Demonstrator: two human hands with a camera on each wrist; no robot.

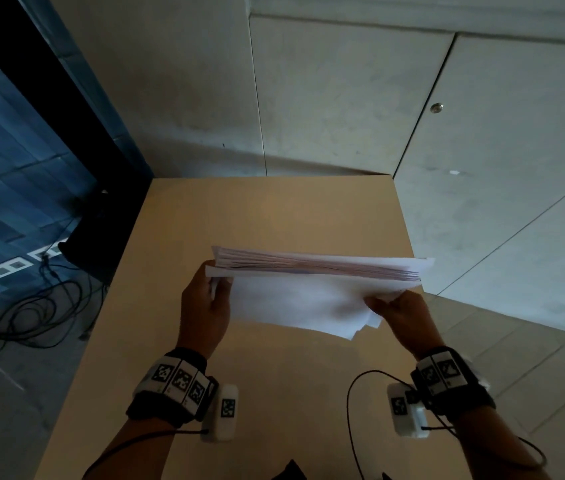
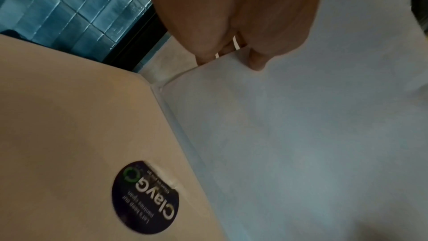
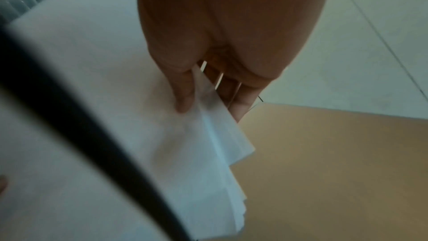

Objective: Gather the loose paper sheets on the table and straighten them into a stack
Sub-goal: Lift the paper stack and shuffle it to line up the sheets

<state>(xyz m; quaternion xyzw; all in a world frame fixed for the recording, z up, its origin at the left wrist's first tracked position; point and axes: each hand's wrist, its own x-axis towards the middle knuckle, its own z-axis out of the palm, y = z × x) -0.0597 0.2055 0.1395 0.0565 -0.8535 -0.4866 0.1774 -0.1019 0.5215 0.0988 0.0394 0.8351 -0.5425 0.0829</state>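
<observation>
A thick bundle of white paper sheets (image 1: 301, 296) is held up above the tan table (image 1: 274, 216), its upper edge turned toward the camera. My left hand (image 1: 210, 299) grips the bundle's left end, thumb on the near face (image 2: 256, 62). At the right end my right hand (image 1: 391, 306) pinches the sheets (image 3: 115, 80), thumb on the near face and fingers (image 3: 241, 106) behind. The sheets' lower right corners (image 3: 231, 181) are fanned out and uneven.
A round dark sticker (image 2: 145, 197) sits on the table near its left edge. Pale cabinet panels (image 1: 343, 98) stand behind the table. Black cables (image 1: 31, 306) lie on the floor at the left. A cable (image 1: 353, 410) from my right wrist loops over the near table.
</observation>
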